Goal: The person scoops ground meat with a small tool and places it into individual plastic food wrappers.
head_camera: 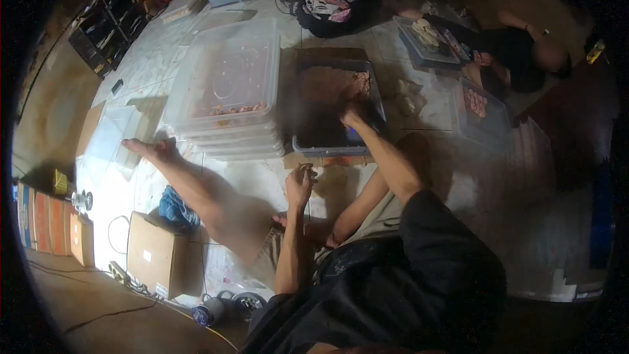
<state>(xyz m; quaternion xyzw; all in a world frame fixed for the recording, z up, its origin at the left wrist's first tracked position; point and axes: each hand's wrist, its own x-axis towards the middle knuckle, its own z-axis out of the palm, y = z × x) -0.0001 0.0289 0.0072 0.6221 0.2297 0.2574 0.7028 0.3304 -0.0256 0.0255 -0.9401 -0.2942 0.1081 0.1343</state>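
Note:
My left hand (299,188) is raised in front of my lap, its fingers curled around a small brownish piece (305,167) too blurred to name. My right hand (352,117) reaches down inside a dark grey plastic tub (330,150). Its fingers are in shadow, so what they touch is hidden. Brown crumbly material (322,81) covers the tub's far part, and pinkish lumps (362,83) lie along its far right side. Something small and blue shows just below my right wrist. Flat cardboard (322,54) sticks out from under the tub.
Left of the tub rises a stack of translucent plastic bins (226,130). Another bin (484,125) with pink lumps lies to the right. A person (530,54) sits beside a filled tub (427,42), another person (339,0) beyond. A cardboard box (155,255) stands lower left, near cables.

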